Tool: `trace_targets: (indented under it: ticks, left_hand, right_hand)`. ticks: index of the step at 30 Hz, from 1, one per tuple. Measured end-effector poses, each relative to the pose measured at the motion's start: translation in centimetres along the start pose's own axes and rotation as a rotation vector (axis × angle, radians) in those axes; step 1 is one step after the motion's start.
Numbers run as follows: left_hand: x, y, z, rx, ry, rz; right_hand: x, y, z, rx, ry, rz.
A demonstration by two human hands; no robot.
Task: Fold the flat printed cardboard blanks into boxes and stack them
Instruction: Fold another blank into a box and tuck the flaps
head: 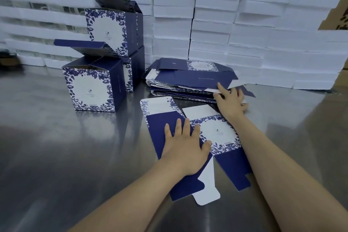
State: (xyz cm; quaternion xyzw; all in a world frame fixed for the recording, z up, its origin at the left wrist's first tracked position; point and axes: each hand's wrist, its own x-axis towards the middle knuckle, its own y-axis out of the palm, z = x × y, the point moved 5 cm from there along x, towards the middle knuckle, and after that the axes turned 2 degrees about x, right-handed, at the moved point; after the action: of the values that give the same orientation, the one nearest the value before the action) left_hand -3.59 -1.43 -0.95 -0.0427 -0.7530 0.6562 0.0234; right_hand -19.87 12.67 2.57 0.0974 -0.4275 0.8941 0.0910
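I am pinning the blank [222, 132] flat under the spread left grip [185, 143], the right grip [230, 100] resting spread-fingered on the pile [197, 79] just beyond.

Head-worn wide-angle view, looking forward and down across the desk [56, 147].

The camera sits above and behind both forearms [131, 203], which enter at the bottom edge and run up toward the middle. The left hand [185, 145] lies close below the lens and the right hand [230, 100] is farther out. Folded boxes [92, 86] stand at middle distance on the left, and a wall of white slabs [244, 34] closes the far side. Straight edges bow near the frame's borders.
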Motion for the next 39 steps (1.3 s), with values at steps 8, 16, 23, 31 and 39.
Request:
trace_targets:
  ticks: [8, 16, 23, 31, 39]
  left_hand:
    - [0.2, -1.0, 2.1, -0.034, 0.084, 0.023]
    - [0.0, -1.6, 4.9, 0.004, -0.118, 0.000]
    - [-1.9, -3.3, 8.6, -0.335, -0.407, -0.266]
    - [-3.7, -7.3, 9.2, -1.790, -0.161, -0.598]
    - [-3.4, -5.4, 7.2, -1.428, -0.126, -0.401]
  right_hand:
    - [-6.4, -4.3, -0.2, 0.368, -0.085, -0.406]
    - [-11.7, -0.6, -0.3, -0.494, -0.164, 0.412]
    - [-12.6, -3.1, -1.1, 0.117, -0.116, 0.316]
    - [-14.4, -4.2, 0.8, 1.121, -0.060, 0.588]
    - [-16.4, -3.2, 4.5, 1.251, -0.033, 0.670]
